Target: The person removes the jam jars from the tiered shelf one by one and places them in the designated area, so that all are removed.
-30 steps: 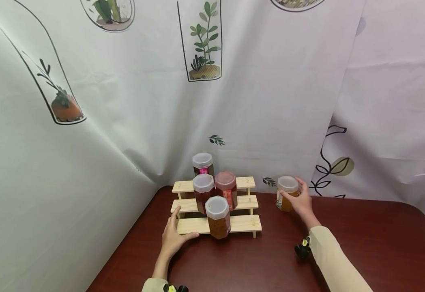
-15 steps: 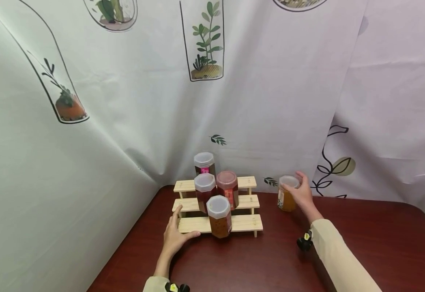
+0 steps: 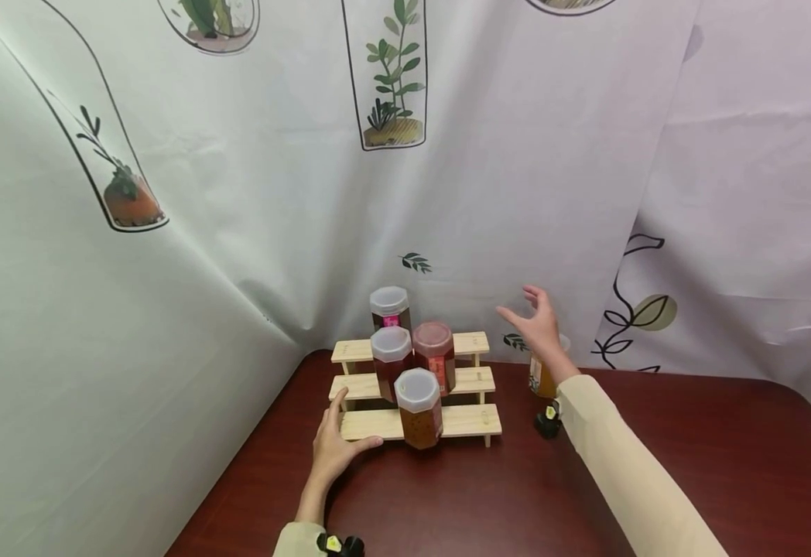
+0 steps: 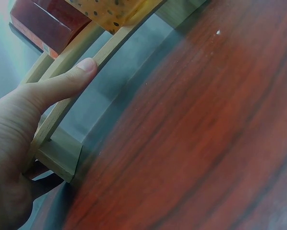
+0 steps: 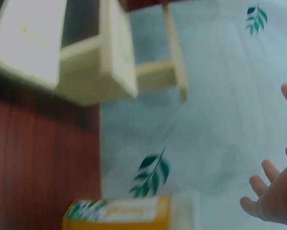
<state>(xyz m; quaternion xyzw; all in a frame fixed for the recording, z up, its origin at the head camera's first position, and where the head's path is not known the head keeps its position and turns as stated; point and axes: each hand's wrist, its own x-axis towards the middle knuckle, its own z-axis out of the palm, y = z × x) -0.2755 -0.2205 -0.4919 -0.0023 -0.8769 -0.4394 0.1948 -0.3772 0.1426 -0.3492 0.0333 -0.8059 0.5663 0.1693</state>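
A three-step wooden rack (image 3: pixel 367 424) bears lidded jars. An amber jar (image 3: pixel 421 425) with dark specks stands on the lowest step, a dark red jar (image 3: pixel 391 367) and a red jar (image 3: pixel 436 360) on the middle one, a dark jar (image 3: pixel 389 305) on top. My left hand (image 3: pixel 332 452) holds the rack's left end; in the left wrist view the thumb (image 4: pixel 81 74) lies on the front step edge, other fingers mostly hidden. My right hand (image 3: pixel 541 329) is raised with spread fingers, holding nothing. An orange-yellow jar (image 3: pixel 539 379) stands below it, partly covered by the wrist.
The dark red-brown table (image 3: pixel 447 503) carries the rack and the separate jar. Close behind them hangs a white cloth (image 3: pixel 489 193) printed with plants, and another cloth wall (image 3: pixel 99 371) slopes down along the left side.
My right hand has let go of the orange-yellow jar and moved up and left of it, fingers spreading. The jar stays on the table. My left hand has kept its place on the rack.
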